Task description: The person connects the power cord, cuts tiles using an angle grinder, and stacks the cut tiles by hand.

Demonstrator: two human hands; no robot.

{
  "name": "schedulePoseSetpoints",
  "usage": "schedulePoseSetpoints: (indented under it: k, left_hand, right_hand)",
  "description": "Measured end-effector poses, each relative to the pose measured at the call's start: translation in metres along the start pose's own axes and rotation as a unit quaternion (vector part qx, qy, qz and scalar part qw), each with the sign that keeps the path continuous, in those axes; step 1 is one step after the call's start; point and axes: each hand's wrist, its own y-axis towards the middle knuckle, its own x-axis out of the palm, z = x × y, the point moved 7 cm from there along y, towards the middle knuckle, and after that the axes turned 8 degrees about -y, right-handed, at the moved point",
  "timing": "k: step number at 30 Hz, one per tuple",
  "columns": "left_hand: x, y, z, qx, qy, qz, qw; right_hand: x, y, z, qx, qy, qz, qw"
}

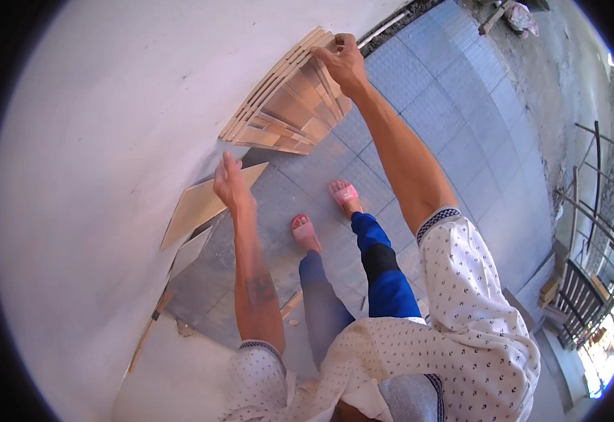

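A stack of tan, wood-patterned tiles [298, 107] leans on the white wall, its edges stepped. My right hand [342, 63] pinches the upper right edge of the stack. My left hand [233, 181], slightly blurred, is just below the stack's lower left corner, fingers raised and holding nothing. Behind that hand a plain beige board [191, 214] leans on the wall, with a paler panel [188, 253] below it.
I stand in pink slides on grey tiled flooring [433, 105]. The white wall [110, 141] runs along my left. At right are metal frames [592, 197], slatted wooden pieces [585, 302] and rough concrete. A crumpled bag [519, 20] lies at the top right.
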Motion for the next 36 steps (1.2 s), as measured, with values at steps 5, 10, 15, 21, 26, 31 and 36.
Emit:
schedulePoseSetpoints:
  k: [5,10,15,21,26,31,36]
  left_hand:
    - [0.054,-0.002,0.009,-0.019,0.049,0.028,0.998]
    - [0.051,-0.003,0.004,0.011,0.102,0.045,0.994]
    - [0.026,-0.026,-0.015,-0.026,0.13,-0.044,0.99]
    - [0.05,-0.103,0.021,0.207,0.475,-0.321,0.792]
    - [0.139,-0.137,0.031,0.341,0.472,-0.416,0.699]
    - [0.19,-0.145,-0.012,0.282,0.638,-0.514,0.499]
    - [0.193,-0.164,-0.019,0.289,0.624,-0.543,0.482]
  right_hand:
    - [-0.005,-0.001,0.005,0.045,0.027,0.015,0.999]
    - [-0.002,-0.009,0.011,0.076,0.129,-0.005,0.989]
    - [-0.03,-0.03,0.022,0.017,0.012,0.041,0.999]
    - [-0.087,-0.076,0.064,0.083,0.067,-0.074,0.992]
    - [-0.102,-0.115,0.085,0.091,0.154,-0.012,0.984]
    - [-0.094,-0.196,0.107,0.116,0.055,0.063,0.99]
    - [-0.066,-0.404,0.175,0.196,0.124,0.097,0.968]
